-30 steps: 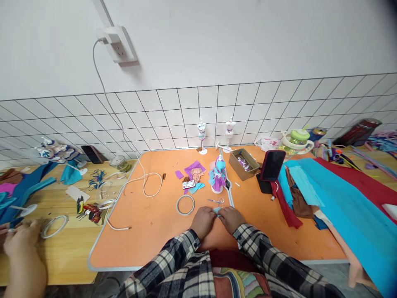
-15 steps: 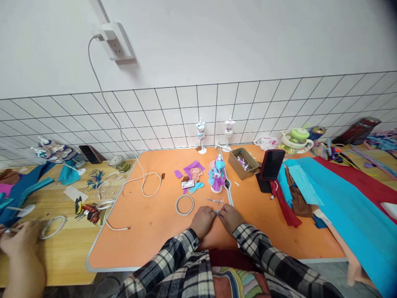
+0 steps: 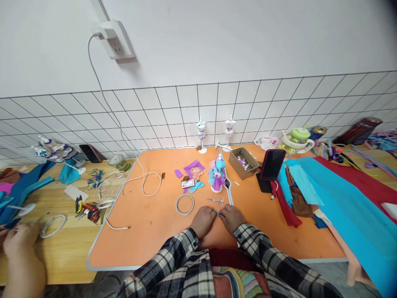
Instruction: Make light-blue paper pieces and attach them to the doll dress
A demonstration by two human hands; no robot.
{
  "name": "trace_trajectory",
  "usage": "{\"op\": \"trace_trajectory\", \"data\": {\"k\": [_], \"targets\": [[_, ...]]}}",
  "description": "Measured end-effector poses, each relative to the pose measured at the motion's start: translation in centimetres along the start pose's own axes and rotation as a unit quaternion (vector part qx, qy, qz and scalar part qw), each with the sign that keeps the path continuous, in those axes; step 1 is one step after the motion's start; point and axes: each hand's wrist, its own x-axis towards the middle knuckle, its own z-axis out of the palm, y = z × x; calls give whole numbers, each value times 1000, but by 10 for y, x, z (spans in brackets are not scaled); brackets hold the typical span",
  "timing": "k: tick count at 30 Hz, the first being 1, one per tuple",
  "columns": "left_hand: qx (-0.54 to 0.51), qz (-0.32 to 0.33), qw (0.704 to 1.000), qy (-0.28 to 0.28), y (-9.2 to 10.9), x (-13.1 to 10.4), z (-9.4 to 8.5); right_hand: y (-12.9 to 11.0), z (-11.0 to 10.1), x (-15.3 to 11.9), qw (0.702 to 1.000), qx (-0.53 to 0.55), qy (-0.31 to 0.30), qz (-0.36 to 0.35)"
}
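My left hand (image 3: pixel 204 221) and my right hand (image 3: pixel 231 218) rest close together near the front of the orange table (image 3: pixel 149 231). Between their pinched fingertips shows a small piece of light blue fabric (image 3: pixel 217 213), mostly hidden by the fingers. Just beyond my hands lie small scissors (image 3: pixel 217 200). A roll of tape (image 3: pixel 185 204) lies flat to the left of them. Behind the scissors stands a small dress form (image 3: pixel 218 174) in a blue and purple dress.
Fabric scraps (image 3: pixel 194 169) and a small labelled box (image 3: pixel 187 184) lie left of the dress form. Two bare dress forms (image 3: pixel 201 134) stand by the wall. A cardboard box (image 3: pixel 243 163), phone (image 3: pixel 272 164) and long fabric strips (image 3: pixel 335 203) are rightward. Another person's hand (image 3: pixel 23 242) is at far left.
My fingertips have shifted slightly around the blue fabric; both hands stay in nearly the same place. At the far left, the other person's hand has moved a little.
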Motion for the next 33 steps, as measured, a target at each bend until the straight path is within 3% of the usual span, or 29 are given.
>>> {"op": "trace_trajectory", "data": {"k": [12, 19, 26, 33], "targets": [[3, -14, 1000, 7, 2, -1, -2, 3, 1, -1, 999, 26, -5, 47], [0, -21, 1000, 19, 10, 0, -6, 0, -3, -1, 999, 15, -15, 41], [-6, -3, 1000, -2, 4, 6, -3, 0, -11, -3, 999, 7, -25, 28], [-25, -29, 999, -2, 4, 8, -4, 1, -8, 0, 999, 18, -22, 45]]}}
